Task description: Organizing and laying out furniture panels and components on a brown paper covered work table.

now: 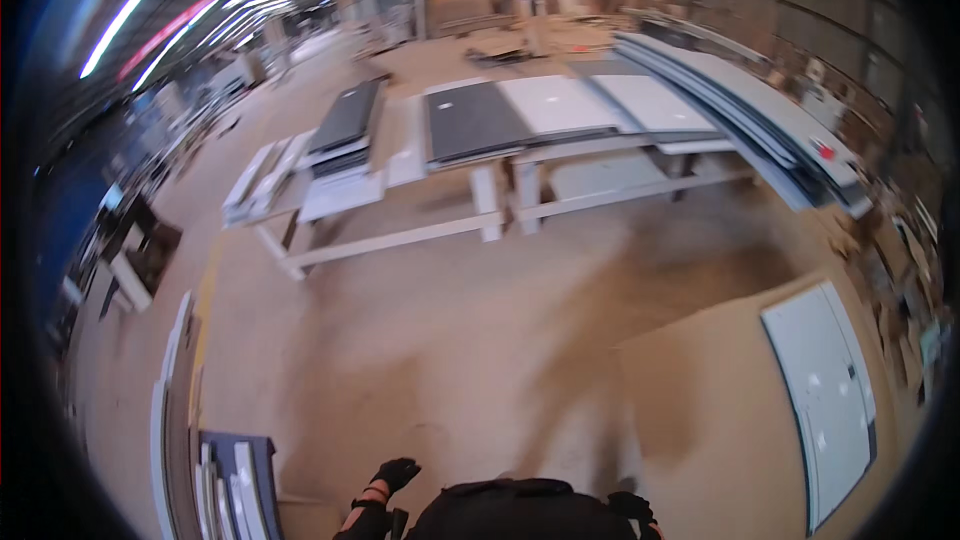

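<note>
My left hand (398,474) wears a black glove and hangs low beside my body, a band around the wrist. Its fingers are loosely apart, and nothing shows in them. On the other side, my right hand (630,507), also in black, is small and blurred, so its fingers cannot be made out. Neither hand touches any panel. Nearest to the left hand is a dark board (262,460) with several pale strips (243,485) on it. Off to the right, a white panel (825,410) lies on a brown sheet (690,390) on the floor.
Ahead stand low white-framed benches (400,243) bearing a dark panel (475,120), white panels (560,105) and a dark stack (345,118). Long boards (740,90) are piled at the far right. Long strips (170,410) lie at the left, and scraps (900,270) line the right edge.
</note>
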